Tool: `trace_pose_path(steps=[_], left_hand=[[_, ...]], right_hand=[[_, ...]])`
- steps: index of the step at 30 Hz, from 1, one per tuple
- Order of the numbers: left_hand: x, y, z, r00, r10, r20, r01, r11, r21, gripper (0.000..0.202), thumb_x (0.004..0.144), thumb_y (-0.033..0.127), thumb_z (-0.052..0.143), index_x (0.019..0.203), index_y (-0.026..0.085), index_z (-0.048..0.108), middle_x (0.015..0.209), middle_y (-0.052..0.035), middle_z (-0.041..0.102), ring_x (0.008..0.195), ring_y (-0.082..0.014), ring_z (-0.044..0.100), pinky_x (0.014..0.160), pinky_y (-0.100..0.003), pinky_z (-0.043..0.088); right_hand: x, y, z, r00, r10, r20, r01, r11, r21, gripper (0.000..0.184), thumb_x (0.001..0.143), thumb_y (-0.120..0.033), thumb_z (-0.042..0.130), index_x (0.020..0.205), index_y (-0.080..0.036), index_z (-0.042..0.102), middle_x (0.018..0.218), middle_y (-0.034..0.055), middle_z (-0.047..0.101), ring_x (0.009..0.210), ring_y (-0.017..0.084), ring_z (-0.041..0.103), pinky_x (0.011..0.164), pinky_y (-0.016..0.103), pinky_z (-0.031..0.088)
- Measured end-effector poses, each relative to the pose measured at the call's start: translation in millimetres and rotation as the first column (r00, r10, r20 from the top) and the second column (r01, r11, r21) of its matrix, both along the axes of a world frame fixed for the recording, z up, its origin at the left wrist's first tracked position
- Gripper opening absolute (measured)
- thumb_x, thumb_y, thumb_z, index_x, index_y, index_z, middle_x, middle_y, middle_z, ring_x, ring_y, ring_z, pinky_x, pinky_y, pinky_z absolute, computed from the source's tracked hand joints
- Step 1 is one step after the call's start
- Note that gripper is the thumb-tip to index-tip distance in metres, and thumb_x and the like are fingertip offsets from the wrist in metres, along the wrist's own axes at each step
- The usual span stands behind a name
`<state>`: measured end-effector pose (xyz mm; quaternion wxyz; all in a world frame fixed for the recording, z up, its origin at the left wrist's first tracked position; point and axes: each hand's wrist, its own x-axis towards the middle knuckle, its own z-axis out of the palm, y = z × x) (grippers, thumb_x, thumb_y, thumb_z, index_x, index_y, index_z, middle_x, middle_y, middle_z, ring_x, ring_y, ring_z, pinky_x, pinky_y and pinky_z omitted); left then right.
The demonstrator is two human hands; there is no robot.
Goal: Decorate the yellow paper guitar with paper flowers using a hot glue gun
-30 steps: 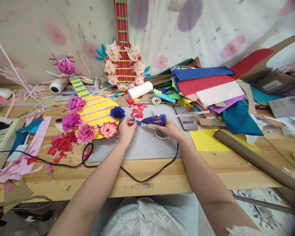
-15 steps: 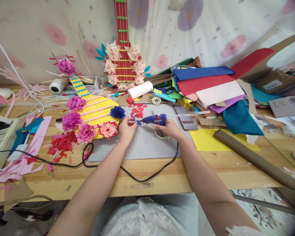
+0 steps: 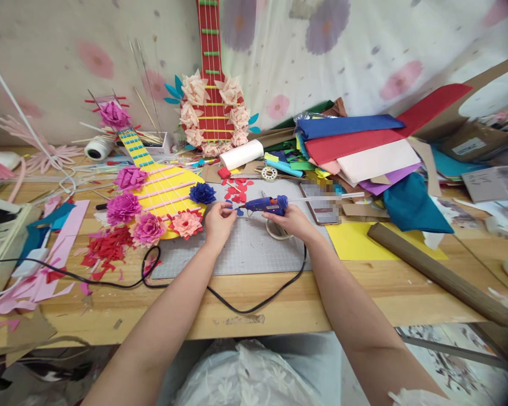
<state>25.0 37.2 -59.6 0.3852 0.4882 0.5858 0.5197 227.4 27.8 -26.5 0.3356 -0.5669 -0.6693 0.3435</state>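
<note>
My right hand (image 3: pixel 291 221) is wrapped round a blue hot glue gun (image 3: pixel 265 205), with a long clear glue stick (image 3: pixel 325 197) jutting from its back. The gun's nozzle points left, close to small blue paper petals (image 3: pixel 239 212). My left hand (image 3: pixel 219 219) pinches a blue paper piece (image 3: pixel 228 204) between thumb and fingers, partly hidden by them. To its left lies a yellow paper instrument (image 3: pixel 169 192) with pink and magenta paper flowers (image 3: pixel 148 228) and a dark blue paper flower (image 3: pixel 202 193). Red paper petals (image 3: pixel 237 190) are scattered beyond my hands on the grey cutting mat (image 3: pixel 245 254).
Scissors (image 3: pixel 278 230) lie under the gun. A black cord (image 3: pixel 254 309) loops along the table front. A phone (image 3: pixel 320 208), yellow sheet (image 3: pixel 364 241) and brown roll (image 3: pixel 440 273) are at right. A red paper instrument (image 3: pixel 211 113) stands behind; red scraps (image 3: pixel 105 248) lie left.
Almost nothing differs. The glue gun and my right hand have shifted very slightly to the right; my left hand stays in place with its pinch.
</note>
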Motion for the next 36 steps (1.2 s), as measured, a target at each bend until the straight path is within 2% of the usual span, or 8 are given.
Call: trace_pose_path(steps=[3, 8, 14, 19, 25, 30, 33, 36], left_hand=[[0, 0, -1.0, 1.0, -0.002, 0.006, 0.002, 1.0, 0.002, 0.018, 0.067, 0.017, 0.066, 0.084, 0.018, 0.061, 0.067, 0.0006, 0.067, 0.062, -0.0125, 0.062, 0.065, -0.025, 0.045], [0, 0, -2.4, 1.0, -0.014, 0.021, 0.014, 1.0, 0.012, 0.02, 0.067, 0.018, 0.066, 0.086, 0.017, 0.06, 0.068, 0.0001, 0.067, 0.062, -0.0123, 0.061, 0.065, -0.024, 0.045], [0, 0, -4.5, 0.997, -0.028, 0.067, 0.026, 0.999, 0.031, 0.02, 0.066, 0.017, 0.067, 0.085, 0.017, 0.061, 0.066, 0.0006, 0.066, 0.061, -0.0115, 0.06, 0.064, -0.024, 0.045], [1, 1, -5.2, 0.992, -0.044, 0.121, 0.037, 0.997, 0.062, 0.018, 0.065, 0.017, 0.067, 0.083, 0.017, 0.061, 0.067, 0.0003, 0.065, 0.061, -0.0115, 0.061, 0.064, -0.024, 0.046], [0, 1, -7.2, 0.998, -0.038, 0.057, 0.031, 0.991, 0.129, 0.018, 0.068, 0.02, 0.065, 0.086, 0.018, 0.061, 0.07, 0.0001, 0.064, 0.063, -0.0111, 0.059, 0.063, -0.024, 0.045], [0, -2, -3.0, 0.999, -0.011, 0.033, 0.005, 0.985, 0.174, 0.016, 0.069, 0.019, 0.065, 0.084, 0.018, 0.061, 0.074, -0.0011, 0.064, 0.067, -0.0114, 0.059, 0.062, -0.023, 0.044], [1, -4, 1.8, 0.998, -0.007, 0.06, -0.005, 0.98, 0.197, 0.012, 0.068, 0.019, 0.066, 0.08, 0.018, 0.062, 0.075, -0.0016, 0.064, 0.067, -0.0109, 0.058, 0.061, -0.022, 0.043], [3, -7, 8.1, 0.988, -0.01, 0.154, -0.022, 0.979, 0.201, 0.012, 0.066, 0.019, 0.068, 0.076, 0.017, 0.061, 0.074, -0.0012, 0.063, 0.066, -0.01, 0.057, 0.058, -0.021, 0.043]], right_hand=[[-1, 1, -0.5, 0.997, -0.056, -0.048, 0.055, 0.998, -0.014, 0.037, 0.067, -0.049, 0.068, 0.089, -0.019, 0.07, 0.084, 0.0044, 0.072, 0.081, 0.021, 0.065, 0.075, 0.032, 0.049], [7, 11, -5.9, 0.945, -0.314, -0.094, 0.307, 0.948, -0.078, 0.046, 0.062, -0.058, 0.066, 0.079, -0.015, 0.068, 0.073, 0.0076, 0.069, 0.066, 0.021, 0.062, 0.064, 0.033, 0.047], [23, 34, -14.0, 0.835, -0.541, 0.095, 0.535, 0.841, 0.084, 0.053, 0.068, -0.059, 0.061, 0.088, -0.011, 0.069, 0.086, 0.0151, 0.07, 0.085, 0.028, 0.064, 0.075, 0.037, 0.046], [24, 39, -15.8, 0.792, -0.489, 0.366, 0.492, 0.866, 0.092, 0.054, 0.073, -0.062, 0.055, 0.092, -0.013, 0.068, 0.093, 0.0175, 0.069, 0.09, 0.03, 0.063, 0.075, 0.037, 0.045], [27, 33, -12.9, 0.804, -0.436, 0.404, 0.445, 0.892, 0.078, 0.051, 0.075, -0.057, 0.056, 0.1, -0.014, 0.063, 0.098, 0.0152, 0.068, 0.093, 0.027, 0.061, 0.077, 0.035, 0.044], [34, 15, -2.9, 0.762, -0.471, 0.444, 0.442, 0.88, 0.176, 0.045, 0.073, -0.048, 0.061, 0.101, -0.012, 0.059, 0.105, 0.0155, 0.065, 0.098, 0.027, 0.058, 0.084, 0.037, 0.042], [34, 1, 8.8, 0.711, -0.479, 0.515, 0.429, 0.875, 0.223, 0.039, 0.07, -0.044, 0.064, 0.093, -0.013, 0.057, 0.1, 0.0153, 0.065, 0.096, 0.028, 0.057, 0.083, 0.038, 0.041], [24, -9, 23.1, 0.758, -0.376, 0.533, 0.367, 0.921, 0.128, 0.028, 0.071, -0.044, 0.063, 0.078, -0.018, 0.055, 0.082, 0.0088, 0.065, 0.084, 0.025, 0.059, 0.074, 0.035, 0.042]])
